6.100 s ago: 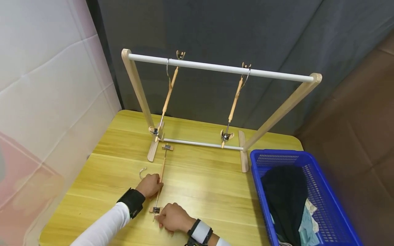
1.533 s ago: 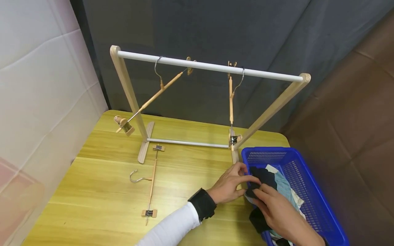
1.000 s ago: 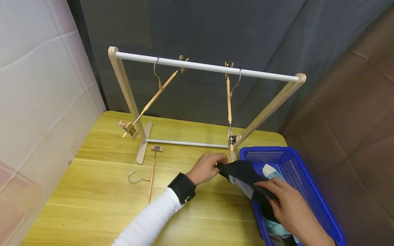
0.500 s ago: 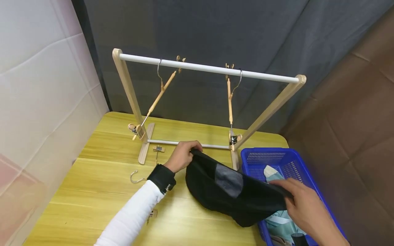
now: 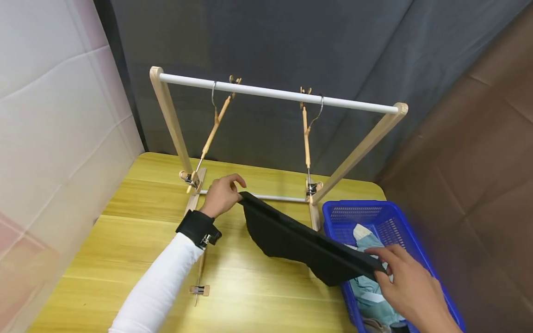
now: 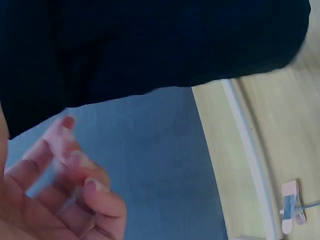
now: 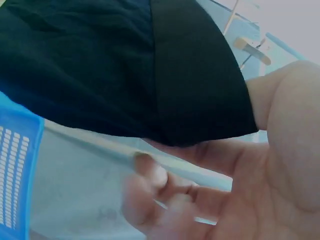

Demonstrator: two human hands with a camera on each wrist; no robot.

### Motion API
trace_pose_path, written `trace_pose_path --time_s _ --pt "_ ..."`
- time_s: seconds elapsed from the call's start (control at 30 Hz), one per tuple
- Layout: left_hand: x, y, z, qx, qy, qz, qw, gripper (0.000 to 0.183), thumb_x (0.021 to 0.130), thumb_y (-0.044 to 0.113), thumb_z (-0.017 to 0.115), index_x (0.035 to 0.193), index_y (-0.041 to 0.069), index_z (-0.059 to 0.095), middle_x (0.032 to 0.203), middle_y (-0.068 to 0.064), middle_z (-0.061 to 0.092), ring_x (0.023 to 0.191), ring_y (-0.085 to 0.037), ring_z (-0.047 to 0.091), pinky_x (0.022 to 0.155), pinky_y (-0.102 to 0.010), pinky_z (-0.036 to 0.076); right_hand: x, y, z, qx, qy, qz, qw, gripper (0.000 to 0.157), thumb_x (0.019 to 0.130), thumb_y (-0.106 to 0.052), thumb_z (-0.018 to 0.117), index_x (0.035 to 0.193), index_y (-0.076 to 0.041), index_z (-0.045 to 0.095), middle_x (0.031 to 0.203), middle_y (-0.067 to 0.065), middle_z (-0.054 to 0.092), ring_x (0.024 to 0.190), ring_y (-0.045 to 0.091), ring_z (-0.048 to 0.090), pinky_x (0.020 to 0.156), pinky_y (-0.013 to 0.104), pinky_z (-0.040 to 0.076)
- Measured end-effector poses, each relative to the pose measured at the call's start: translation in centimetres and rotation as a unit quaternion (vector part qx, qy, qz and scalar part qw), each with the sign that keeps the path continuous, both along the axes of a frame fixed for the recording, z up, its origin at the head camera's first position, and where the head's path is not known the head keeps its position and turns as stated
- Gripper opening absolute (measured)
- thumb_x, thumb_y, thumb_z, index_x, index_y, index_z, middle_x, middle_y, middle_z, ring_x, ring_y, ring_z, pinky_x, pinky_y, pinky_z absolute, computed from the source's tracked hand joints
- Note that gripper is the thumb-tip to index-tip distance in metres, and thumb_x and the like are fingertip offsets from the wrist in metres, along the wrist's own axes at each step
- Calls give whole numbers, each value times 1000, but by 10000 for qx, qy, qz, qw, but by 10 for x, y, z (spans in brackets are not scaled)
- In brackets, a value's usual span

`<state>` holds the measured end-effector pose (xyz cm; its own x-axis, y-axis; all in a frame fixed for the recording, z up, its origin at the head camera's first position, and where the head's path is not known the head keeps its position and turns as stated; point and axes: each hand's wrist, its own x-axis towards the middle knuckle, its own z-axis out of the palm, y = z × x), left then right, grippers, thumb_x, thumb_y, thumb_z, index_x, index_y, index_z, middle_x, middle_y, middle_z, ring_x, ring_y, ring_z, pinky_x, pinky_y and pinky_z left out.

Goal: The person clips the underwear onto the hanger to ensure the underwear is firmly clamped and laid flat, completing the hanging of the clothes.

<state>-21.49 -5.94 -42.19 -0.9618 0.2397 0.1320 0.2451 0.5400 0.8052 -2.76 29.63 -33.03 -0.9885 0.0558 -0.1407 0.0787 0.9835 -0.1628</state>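
A black garment with a wide waistband [image 5: 291,236] is stretched between my two hands above the table, its lower part hanging loose. My left hand [image 5: 220,199] pinches one end of the band; its other fingers curl free below the cloth [image 6: 150,45] in the left wrist view. My right hand [image 5: 410,282] pinches the opposite end over the blue basket. In the right wrist view the band [image 7: 195,80] runs between thumb and fingers. A wooden clip hanger [image 5: 200,290] lies on the table, mostly hidden by my left hand and wrist strap.
A white-barred wooden rack [image 5: 266,92] stands at the back, with a left clip hanger [image 5: 216,122] and a right clip hanger [image 5: 306,138] hooked on its rail. The blue basket [image 5: 354,203] at the right contains light blue and white clothes [image 5: 368,296].
Both hands lifted the black garment out of the basket and spread it. My left hand has moved left with its end. Earlier, both hands were at the hanger on the table.
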Motion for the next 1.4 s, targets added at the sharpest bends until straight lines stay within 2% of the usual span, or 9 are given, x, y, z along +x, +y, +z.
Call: trace_pose_path --time_s 0.13,0.37,0.53,0.73,0.93,1.0,1.13,1.23,1.4 --pt "-1 2 3 998 -1053 -96 9894 21 83 -4 56 100 3 68 51 -8 55 41 -19 53 43 -26 35 1 -4 -3 -530 -546 -318 9966 36 88 -13 56 124 -15 60 69 -2 53 57 18 46 45 32 33" --pt "-2 10 5 2711 -2529 -272 9284 28 92 -9 46 115 -5 62 81 -21 67 57 -24 67 47 -26 50 5 -8 -13 -1105 -513 -77 9925 33 87 -5 59 117 -17 65 71 -4 60 57 13 49 46 28 35" --pt "-8 9 5 2845 -2828 -715 9132 26 89 -13 51 114 -9 60 82 -18 63 58 -21 64 56 -31 54 8 -2 -18 -1526 -739 266 9852 30 87 -3 57 114 -12 65 70 -6 59 51 10 48 45 26 38" --pt "-13 15 7 3421 -3336 -1365 8678 25 90 -15 50 113 -10 57 89 -16 61 70 -24 66 69 -38 55 12 7 -24 -2002 -792 943 9720 27 89 -1 52 113 -6 64 66 -11 55 46 5 43 44 23 36" --pt "-18 32 13 3846 -3313 -1394 8502 29 94 -13 43 121 -10 54 100 -15 59 79 -24 67 80 -42 53 20 11 -28 -2142 401 1738 9604 28 87 3 58 107 -14 65 74 -16 59 53 -1 47 47 21 38" --pt "-18 34 15 4043 -3204 -1490 8436 33 94 -14 40 123 -8 53 109 -18 57 83 -24 67 82 -41 52 25 9 -27 -2210 926 1998 9501 36 82 6 63 107 -19 66 83 -16 62 59 -2 50 48 20 38" --pt "-14 30 11 4369 -2989 -1873 8274 39 93 -18 37 125 -3 53 128 -25 48 95 -25 63 87 -41 49 32 -2 -29 -2566 1557 2928 9078 51 72 10 67 112 -22 64 91 -12 65 70 1 55 55 16 41" --pt "-11 16 -9 4197 -3000 -1912 8350 41 91 -19 36 126 -4 52 129 -25 49 99 -24 63 87 -41 49 30 -19 -40 -2792 1266 3703 8769 41 79 3 70 115 -16 64 97 -7 66 78 4 59 63 17 46" --pt "-10 -14 -58 2900 -3311 -729 8950 41 88 -17 41 126 -6 55 104 -20 65 80 -20 67 71 -34 53 22 -72 -81 -2916 -1249 4210 8498 29 96 -22 60 123 -12 61 99 -15 61 85 -5 56 69 17 48"
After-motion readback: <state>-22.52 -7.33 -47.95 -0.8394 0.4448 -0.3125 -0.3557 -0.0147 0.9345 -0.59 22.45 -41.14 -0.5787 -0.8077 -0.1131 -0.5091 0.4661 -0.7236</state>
